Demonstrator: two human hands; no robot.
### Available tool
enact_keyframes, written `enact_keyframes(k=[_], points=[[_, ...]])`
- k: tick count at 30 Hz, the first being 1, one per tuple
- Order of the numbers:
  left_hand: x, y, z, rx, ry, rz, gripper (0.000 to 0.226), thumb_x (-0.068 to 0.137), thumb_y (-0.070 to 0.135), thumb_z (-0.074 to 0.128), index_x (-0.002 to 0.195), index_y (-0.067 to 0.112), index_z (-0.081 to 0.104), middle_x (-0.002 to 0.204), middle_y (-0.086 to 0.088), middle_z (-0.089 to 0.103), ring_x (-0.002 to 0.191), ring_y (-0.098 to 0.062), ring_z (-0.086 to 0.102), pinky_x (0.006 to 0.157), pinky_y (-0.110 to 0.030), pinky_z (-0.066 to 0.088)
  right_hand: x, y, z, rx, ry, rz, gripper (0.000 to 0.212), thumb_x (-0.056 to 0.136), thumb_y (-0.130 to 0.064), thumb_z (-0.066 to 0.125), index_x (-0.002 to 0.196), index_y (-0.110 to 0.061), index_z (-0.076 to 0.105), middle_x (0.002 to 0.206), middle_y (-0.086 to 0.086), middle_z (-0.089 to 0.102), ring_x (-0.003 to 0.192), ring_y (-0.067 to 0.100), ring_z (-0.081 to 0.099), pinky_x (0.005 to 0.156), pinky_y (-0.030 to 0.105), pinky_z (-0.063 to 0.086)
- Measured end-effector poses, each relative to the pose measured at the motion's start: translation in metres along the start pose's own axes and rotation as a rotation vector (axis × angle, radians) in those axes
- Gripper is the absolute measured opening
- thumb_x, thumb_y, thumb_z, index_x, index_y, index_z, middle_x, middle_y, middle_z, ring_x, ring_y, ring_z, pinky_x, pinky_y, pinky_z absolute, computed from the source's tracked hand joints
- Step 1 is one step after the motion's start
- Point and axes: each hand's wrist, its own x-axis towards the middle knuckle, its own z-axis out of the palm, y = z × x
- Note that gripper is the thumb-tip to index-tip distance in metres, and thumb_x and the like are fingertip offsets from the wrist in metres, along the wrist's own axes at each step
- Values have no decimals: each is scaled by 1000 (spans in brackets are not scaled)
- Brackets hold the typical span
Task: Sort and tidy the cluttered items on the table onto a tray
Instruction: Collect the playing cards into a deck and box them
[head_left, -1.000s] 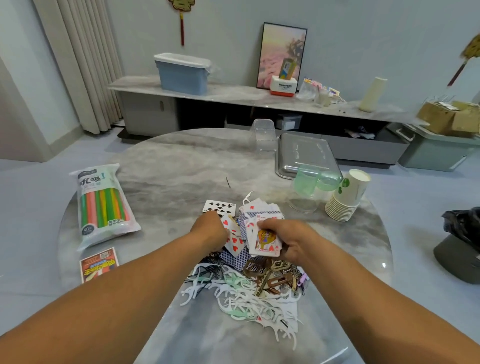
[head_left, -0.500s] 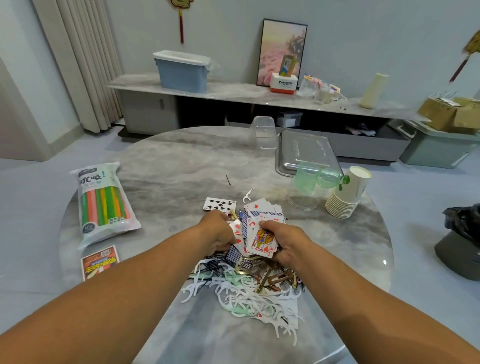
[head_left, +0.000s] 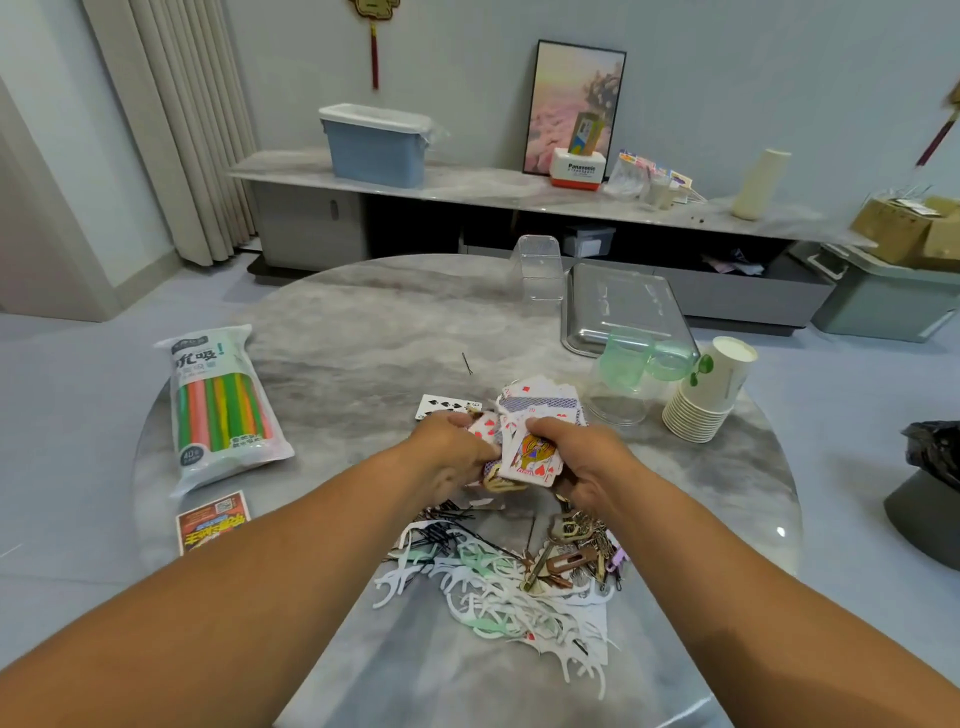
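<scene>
Gripping a bunch of cards mid-table, both hands curl round them: left hand, right hand. Fingertips are hidden behind the cards, and the tray sits well behind, partly blocked by cups.

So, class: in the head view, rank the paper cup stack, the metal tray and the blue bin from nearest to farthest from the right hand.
From the right hand:
1. Paper cup stack, on the table to its right.
2. Metal tray, beyond the cups at the table's far edge.
3. Blue bin, on the far sideboard.
</scene>
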Motion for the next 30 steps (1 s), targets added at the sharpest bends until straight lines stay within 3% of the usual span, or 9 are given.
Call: enact_keyframes(k=[3,5,9,14,19,21,26,28,30], points=[[-7,9,3,-183,-84,-62,27,91,-15,59,111,3,55,102,-23,68,80,-30,67,70,-43,57,-2,-13,-5,70,-46,10,19,90,-11,75,105,-3,66,93,18,77,72,28,75,69,45,63],[-11,9,4,-153,-110,-104,9,95,-6,58,98,3,59,87,-15,70,70,-23,65,62,-36,55,-3,-15,-7,67,-80,13,21,89,-13,76,107,-4,68,91,16,78,74,26,76,77,44,62],[-11,8,3,-58,-40,-9,12,94,-3,63,102,6,62,85,-12,72,67,-23,69,53,-35,56,-6,-11,-7,136,-90,-49,34,88,-6,76,120,-4,65,100,17,77,84,32,77,69,45,64],[-7,14,2,39,53,133,33,90,1,71,119,10,58,108,-17,70,94,-37,72,81,-59,59,-11,-15,-10,248,-167,-72,38,90,0,71,126,-7,62,106,18,76,90,34,76,68,51,63],[-4,14,-6,259,185,385,36,90,12,73,124,13,61,101,-3,71,88,-21,70,67,-31,56,-14,-22,-16,239,-166,-64,36,90,2,69,125,-5,63,107,19,76,91,35,76,64,51,62],[-3,14,-9,302,210,438,35,90,13,73,124,13,62,103,-2,71,90,-20,69,65,-29,53,-13,-24,-18,241,-149,-61,36,90,2,69,125,-5,63,107,19,76,91,34,76,66,51,62],[-8,17,-16,623,345,618,15,89,16,67,100,23,61,92,6,70,76,-10,66,60,-29,54,-14,-23,-23,181,-3,-125,31,89,-1,74,117,-6,63,107,18,75,92,34,75,76,53,61],[-10,17,-19,775,405,695,14,89,19,66,101,22,61,92,6,70,78,-18,66,62,-34,56,-15,-24,-26,51,156,-265,22,89,-8,76,107,-12,64,106,14,76,88,32,75,78,52,62],[-10,17,-20,900,457,743,19,90,23,67,108,23,59,96,6,67,81,-23,63,64,-36,55,-20,-27,-30,-250,325,-482,18,92,-19,73,103,-21,59,105,4,74,86,26,73,75,48,62]])
